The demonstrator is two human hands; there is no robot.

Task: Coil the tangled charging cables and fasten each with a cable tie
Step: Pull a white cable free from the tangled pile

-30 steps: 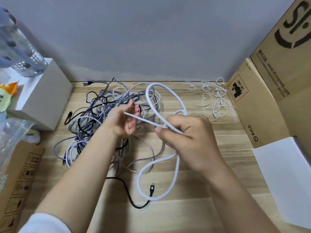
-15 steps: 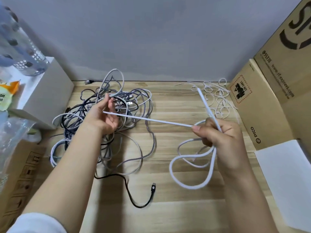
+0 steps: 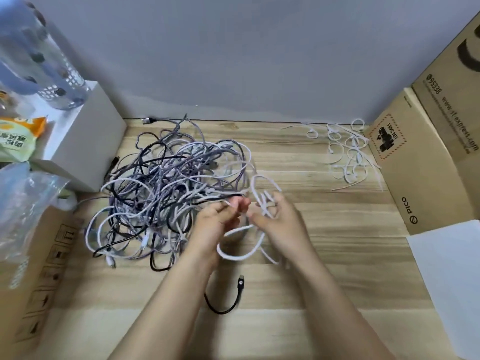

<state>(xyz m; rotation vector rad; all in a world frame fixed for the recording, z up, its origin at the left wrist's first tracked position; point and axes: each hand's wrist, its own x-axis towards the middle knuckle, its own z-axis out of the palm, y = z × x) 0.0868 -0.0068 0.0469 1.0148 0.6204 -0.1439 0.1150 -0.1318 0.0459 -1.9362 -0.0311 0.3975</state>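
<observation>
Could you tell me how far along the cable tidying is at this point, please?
Early: no tied coil is in view. In hand: both the left hand and right hand hold a white cable, looping it. Left: the tangled cable pile is unsorted, the cable ties lie unused by the cardboard box.

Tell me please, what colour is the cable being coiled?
White, clearest in the head view.
</observation>
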